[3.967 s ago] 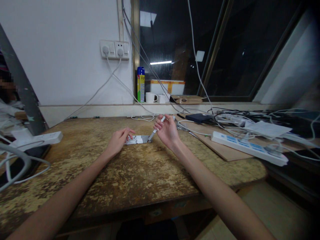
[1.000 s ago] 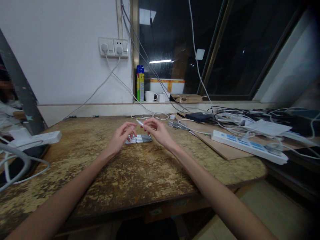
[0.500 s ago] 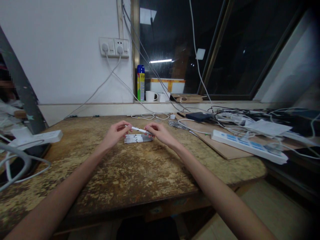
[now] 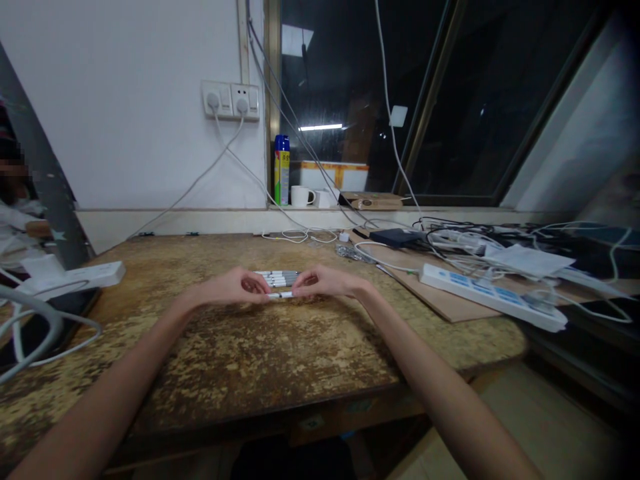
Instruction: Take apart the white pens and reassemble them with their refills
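Observation:
Between my two hands a white pen (image 4: 281,295) lies crosswise, low over the worn wooden table (image 4: 250,353). My left hand (image 4: 240,287) is closed on its left end, and my right hand (image 4: 320,283) pinches the right end. Just behind it, several white and grey pens (image 4: 277,278) lie side by side in a row on the table. The fingers of both hands cover parts of that row and the ends of the held pen. Whether the held pen touches the tabletop, I cannot tell.
To the right, a white power strip (image 4: 493,297) sits on a brown board (image 4: 440,297) among tangled cables. Another white power strip (image 4: 100,274) is at the left. A spray can (image 4: 282,170) and a white mug (image 4: 302,195) stand on the window sill at the back.
Both hands have brought the pen down and nearer to me, from above the row of pens to its front side. The view has shifted slightly.

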{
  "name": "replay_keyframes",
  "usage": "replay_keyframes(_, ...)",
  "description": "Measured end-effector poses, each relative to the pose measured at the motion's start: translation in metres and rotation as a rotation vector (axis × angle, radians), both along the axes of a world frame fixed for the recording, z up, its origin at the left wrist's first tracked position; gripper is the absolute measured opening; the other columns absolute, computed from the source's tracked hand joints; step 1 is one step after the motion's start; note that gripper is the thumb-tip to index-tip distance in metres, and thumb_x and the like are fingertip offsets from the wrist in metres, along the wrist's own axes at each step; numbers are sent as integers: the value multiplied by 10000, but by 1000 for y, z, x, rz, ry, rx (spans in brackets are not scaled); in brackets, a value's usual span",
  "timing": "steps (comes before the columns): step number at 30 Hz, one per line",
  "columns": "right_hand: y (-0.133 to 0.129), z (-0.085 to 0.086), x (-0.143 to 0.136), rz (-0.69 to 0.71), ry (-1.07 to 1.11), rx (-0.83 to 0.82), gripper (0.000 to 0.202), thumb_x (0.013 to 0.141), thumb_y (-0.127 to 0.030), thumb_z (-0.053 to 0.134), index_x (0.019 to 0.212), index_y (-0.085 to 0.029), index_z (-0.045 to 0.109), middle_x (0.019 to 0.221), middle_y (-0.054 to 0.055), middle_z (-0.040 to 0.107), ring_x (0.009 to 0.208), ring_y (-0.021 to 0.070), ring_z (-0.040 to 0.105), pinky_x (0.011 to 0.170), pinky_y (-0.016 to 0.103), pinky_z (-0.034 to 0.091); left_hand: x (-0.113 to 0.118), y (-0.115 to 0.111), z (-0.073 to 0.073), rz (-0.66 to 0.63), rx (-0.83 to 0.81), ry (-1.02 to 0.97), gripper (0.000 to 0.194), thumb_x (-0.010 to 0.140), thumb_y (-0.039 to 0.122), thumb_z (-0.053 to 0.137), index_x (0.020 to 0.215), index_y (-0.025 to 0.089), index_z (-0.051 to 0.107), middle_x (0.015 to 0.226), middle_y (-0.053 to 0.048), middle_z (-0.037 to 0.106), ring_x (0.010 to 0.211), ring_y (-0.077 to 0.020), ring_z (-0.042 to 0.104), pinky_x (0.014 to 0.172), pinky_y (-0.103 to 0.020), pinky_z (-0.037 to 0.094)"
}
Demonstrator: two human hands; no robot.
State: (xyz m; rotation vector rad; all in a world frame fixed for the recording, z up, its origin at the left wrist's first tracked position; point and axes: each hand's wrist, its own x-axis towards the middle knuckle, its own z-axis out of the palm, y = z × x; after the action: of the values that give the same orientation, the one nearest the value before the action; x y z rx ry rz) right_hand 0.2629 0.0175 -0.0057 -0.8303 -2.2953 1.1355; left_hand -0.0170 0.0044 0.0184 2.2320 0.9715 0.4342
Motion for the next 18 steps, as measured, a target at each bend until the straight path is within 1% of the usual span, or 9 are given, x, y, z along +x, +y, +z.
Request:
replay_keyframes(2,-2,0,-2,28,-69,-20,323,788,-480,754,905,-183,808,799,28,728,684,141,558,612,246,402,1,-2,-1,-44,-19,79,277,759,445,719,890,209,784,763,-31,714,668,-167,600,600,-252,416)
replay_keyframes(6,-7,2,-9,46,-167,-56,337,752,-460,795,908,-162,809,835,38,743,721,139,580,647,241,409,0,0,-5,-127,-32,150,322,768,448,734,922,166,755,754,-16,658,684,-151,560,617,-244,403)
replay_keyframes(11,-8,0,-12,49,-175,-48,293,754,-429,800,895,-172,803,817,27,736,702,129,568,632,239,399,-2,3,-9,-170,-23,175,301,789,450,731,886,165,720,725,4,596,673,-142,528,603,-245,385)
replay_keyframes(18,-8,0,-11,26,-172,-60,262,737,-390,818,876,-170,795,806,22,731,694,127,574,614,236,387,-3,7,-14,-181,-7,175,306,784,473,747,863,181,704,734,12,575,687,-145,520,606,-251,374)
